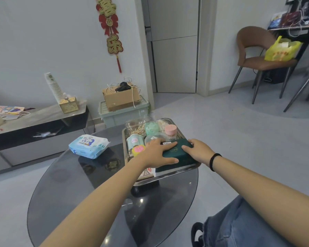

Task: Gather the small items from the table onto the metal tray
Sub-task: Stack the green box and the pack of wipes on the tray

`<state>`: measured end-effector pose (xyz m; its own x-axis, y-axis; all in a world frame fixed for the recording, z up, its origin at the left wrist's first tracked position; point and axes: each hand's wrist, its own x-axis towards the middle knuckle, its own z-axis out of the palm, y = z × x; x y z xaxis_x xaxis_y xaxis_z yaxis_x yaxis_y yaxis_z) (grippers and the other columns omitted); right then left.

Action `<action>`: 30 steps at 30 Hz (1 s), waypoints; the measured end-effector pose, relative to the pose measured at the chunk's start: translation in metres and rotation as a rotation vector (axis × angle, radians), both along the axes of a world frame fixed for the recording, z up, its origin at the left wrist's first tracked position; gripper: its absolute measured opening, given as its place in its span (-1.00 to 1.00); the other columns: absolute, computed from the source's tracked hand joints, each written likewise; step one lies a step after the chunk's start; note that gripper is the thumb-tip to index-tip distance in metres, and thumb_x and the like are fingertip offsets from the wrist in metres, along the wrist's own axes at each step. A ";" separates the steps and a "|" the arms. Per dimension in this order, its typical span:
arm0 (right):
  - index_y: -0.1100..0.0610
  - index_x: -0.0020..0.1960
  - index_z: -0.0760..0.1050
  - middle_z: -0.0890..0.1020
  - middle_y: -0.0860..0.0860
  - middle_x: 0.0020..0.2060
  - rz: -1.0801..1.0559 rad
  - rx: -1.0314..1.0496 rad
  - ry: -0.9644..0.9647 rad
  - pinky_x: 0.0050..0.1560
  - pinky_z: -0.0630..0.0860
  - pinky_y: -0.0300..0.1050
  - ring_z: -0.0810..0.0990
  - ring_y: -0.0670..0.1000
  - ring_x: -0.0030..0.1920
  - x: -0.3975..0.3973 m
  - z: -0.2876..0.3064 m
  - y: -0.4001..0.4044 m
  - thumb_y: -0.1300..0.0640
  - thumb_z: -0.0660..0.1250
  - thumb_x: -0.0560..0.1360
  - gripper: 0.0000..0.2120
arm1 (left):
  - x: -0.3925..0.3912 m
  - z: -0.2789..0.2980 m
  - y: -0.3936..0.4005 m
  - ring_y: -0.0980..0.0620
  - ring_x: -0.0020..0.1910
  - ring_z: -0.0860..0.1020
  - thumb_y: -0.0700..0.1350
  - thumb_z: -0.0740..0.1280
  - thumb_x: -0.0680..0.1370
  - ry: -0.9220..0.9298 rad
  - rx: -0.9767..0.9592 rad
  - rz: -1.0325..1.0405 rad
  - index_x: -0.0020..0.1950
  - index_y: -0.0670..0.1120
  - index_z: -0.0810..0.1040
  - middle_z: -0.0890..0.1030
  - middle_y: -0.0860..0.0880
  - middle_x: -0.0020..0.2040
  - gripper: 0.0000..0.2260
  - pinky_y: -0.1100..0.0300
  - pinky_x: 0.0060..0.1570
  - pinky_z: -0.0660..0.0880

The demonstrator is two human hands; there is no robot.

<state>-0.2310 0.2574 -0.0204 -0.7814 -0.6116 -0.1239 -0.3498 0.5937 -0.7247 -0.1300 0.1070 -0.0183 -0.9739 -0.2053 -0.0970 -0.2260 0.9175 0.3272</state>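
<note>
A metal tray point(181, 169) sits on the far right part of the round dark glass table point(89, 186). It holds several small items: a pink-lidded jar point(170, 132), a clear box of cotton swabs point(136, 126), a mint tin point(135, 142) and a dark green box point(178, 155) at its near end. My left hand point(157, 153) lies on the green box's left side with fingers spread over its top. My right hand point(199, 151) grips the box's right side. A blue pack of wet wipes point(88, 145) lies on the glass left of the tray.
A low TV bench point(37, 122) with cards, a gold box and stacked paper cups runs along the left wall. A cardboard box on a green storage bin point(123, 113) stands behind the table. A brown chair point(260, 57) with a yellow bag is at the far right.
</note>
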 end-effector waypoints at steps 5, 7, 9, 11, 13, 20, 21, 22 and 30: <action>0.13 0.37 0.35 0.50 0.09 0.30 -0.002 0.011 0.176 0.21 0.40 -0.05 0.45 0.14 0.27 0.000 -0.002 0.002 -0.05 0.19 0.55 -0.55 | 0.002 0.007 0.004 -0.09 0.47 0.19 0.24 0.18 0.54 0.057 0.095 0.051 0.47 0.15 0.28 0.25 -0.05 0.48 -0.49 -0.07 0.46 0.14; 0.06 0.39 0.37 0.49 0.04 0.33 0.003 -0.009 0.307 0.30 0.34 0.02 0.37 0.15 0.32 0.004 0.003 0.000 -0.08 0.21 0.53 -0.54 | 0.005 0.014 0.005 -0.07 0.47 0.20 0.15 0.18 0.58 0.139 0.131 0.071 0.44 0.07 0.35 0.29 -0.06 0.48 -0.56 -0.04 0.47 0.14; 0.05 0.37 0.40 0.49 0.02 0.33 0.050 -0.072 0.372 0.33 0.32 0.03 0.35 0.13 0.34 0.009 0.013 -0.007 -0.06 0.22 0.53 -0.57 | 0.010 0.024 0.002 -0.06 0.45 0.25 0.06 0.17 0.61 0.233 0.102 0.101 0.42 0.01 0.40 0.34 -0.08 0.45 -0.61 0.00 0.45 0.16; 0.05 0.35 0.41 0.49 0.02 0.32 0.115 -0.150 0.369 0.36 0.33 0.03 0.36 0.10 0.35 0.016 0.025 -0.022 -0.04 0.23 0.53 -0.58 | 0.015 0.036 -0.008 -0.04 0.43 0.28 -0.01 0.16 0.62 0.314 0.061 0.148 0.40 -0.03 0.41 0.39 -0.08 0.43 -0.64 0.03 0.43 0.16; 0.05 0.34 0.42 0.50 0.03 0.31 0.168 -0.191 0.360 0.36 0.34 0.02 0.38 0.09 0.34 0.020 0.036 -0.043 -0.03 0.24 0.53 -0.59 | 0.020 0.046 -0.024 -0.05 0.43 0.29 -0.04 0.14 0.62 0.354 0.013 0.210 0.40 -0.02 0.41 0.40 -0.07 0.42 -0.65 0.00 0.42 0.16; 0.07 0.34 0.43 0.52 0.03 0.30 0.328 -0.254 0.319 0.34 0.31 -0.07 0.42 0.04 0.34 0.034 0.048 -0.139 0.06 0.26 0.53 -0.61 | 0.046 0.050 -0.102 -0.14 0.36 0.34 -0.15 0.13 0.59 0.295 -0.069 0.436 0.39 -0.02 0.41 0.44 -0.13 0.35 -0.63 -0.07 0.37 0.25; 0.07 0.34 0.43 0.52 0.02 0.30 0.346 -0.249 0.309 0.35 0.32 -0.05 0.41 0.04 0.34 0.035 0.046 -0.153 0.04 0.26 0.52 -0.61 | 0.049 0.048 -0.115 -0.15 0.36 0.34 -0.14 0.13 0.59 0.273 -0.070 0.455 0.40 -0.02 0.40 0.43 -0.14 0.35 -0.63 -0.07 0.37 0.24; 0.06 0.33 0.43 0.52 0.01 0.30 0.361 -0.252 0.304 0.35 0.34 -0.05 0.42 0.03 0.34 0.035 0.043 -0.167 0.03 0.26 0.52 -0.61 | 0.053 0.046 -0.126 -0.15 0.36 0.33 -0.13 0.13 0.59 0.253 -0.073 0.471 0.41 -0.02 0.38 0.42 -0.14 0.36 -0.63 -0.08 0.38 0.24; 0.07 0.33 0.43 0.56 -0.01 0.18 0.448 -0.129 0.322 0.33 0.32 -0.04 0.38 0.06 0.34 0.033 0.019 -0.251 0.03 0.22 0.55 -0.63 | 0.056 0.009 -0.212 -0.18 0.43 0.25 0.03 0.13 0.59 0.033 -0.109 0.696 0.45 -0.01 0.30 0.27 -0.14 0.48 -0.58 -0.11 0.40 0.22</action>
